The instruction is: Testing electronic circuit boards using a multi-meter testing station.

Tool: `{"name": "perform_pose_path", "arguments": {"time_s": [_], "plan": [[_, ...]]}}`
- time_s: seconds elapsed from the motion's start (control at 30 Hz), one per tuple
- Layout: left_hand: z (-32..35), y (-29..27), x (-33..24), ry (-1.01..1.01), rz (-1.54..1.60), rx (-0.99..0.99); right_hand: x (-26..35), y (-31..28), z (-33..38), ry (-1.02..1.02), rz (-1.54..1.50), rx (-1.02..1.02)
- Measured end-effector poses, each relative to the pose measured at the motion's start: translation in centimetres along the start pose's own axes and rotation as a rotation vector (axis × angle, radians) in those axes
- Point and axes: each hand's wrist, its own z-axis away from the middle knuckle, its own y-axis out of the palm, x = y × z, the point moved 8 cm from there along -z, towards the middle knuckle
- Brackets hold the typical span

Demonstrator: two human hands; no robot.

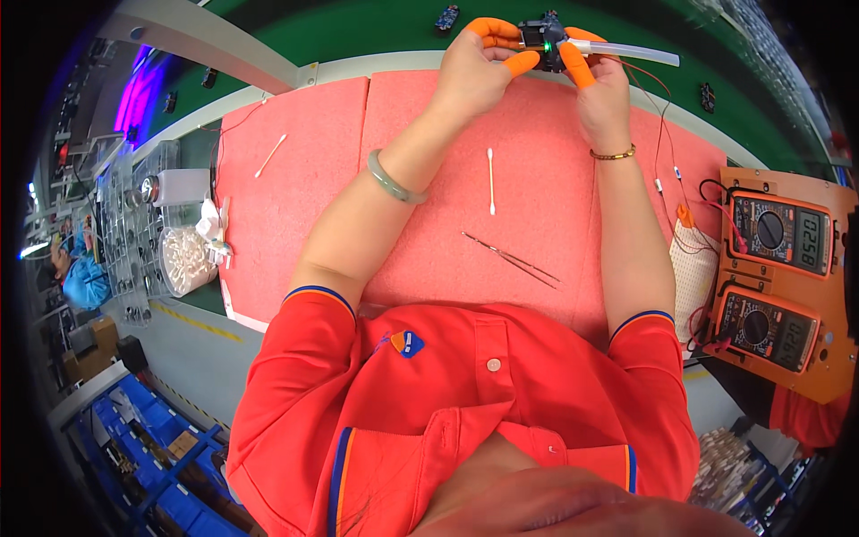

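Both hands grip a small dark module (542, 39) above the far edge of the pink mat (429, 179), left hand (476, 70) and right hand (601, 89) pinching it with orange-capped fingertips (522, 63). A clear tube (631, 53) juts from it rightward. On the mat nearer the person lie a cotton swab (490, 180) and tweezers (510, 259).

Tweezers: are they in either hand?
No, the tweezers lie on the pink mat, while the left hand and right hand hold a small black device.

Electronics assembly workshop: two multimeters (775, 279), pink bench mat (295, 179), green conveyor belt (358, 31), blue parts bins (148, 438).
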Motion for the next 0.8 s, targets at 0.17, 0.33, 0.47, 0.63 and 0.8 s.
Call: {"name": "perform_pose_path", "arguments": {"time_s": [0.17, 0.33, 0.47, 0.63, 0.8], "plan": [[0.8, -3.0, -0.8, 0.034, -0.073, -0.05, 2.5, -1.1, -0.3, -0.082, -0.031, -0.004], [6.3, -14.4, -3.4, 0.111, -0.436, -0.148, 1.8, -5.4, -1.8, 0.047, 0.006, -0.225], [13.5, -25.7, -3.5, -0.188, -0.763, -0.438, -1.8, -8.1, -3.1, 0.314, 0.122, -0.33], [16.9, -28.7, -5.6, -0.195, -1.33, -0.587, -3.0, -8.6, -5.3, 0.234, 0.271, -0.312], [10.1, -20.2, -8.0, 0.151, -1.296, -0.399, -2.9, -9.8, -4.9, 0.224, 0.133, -0.401]]}}
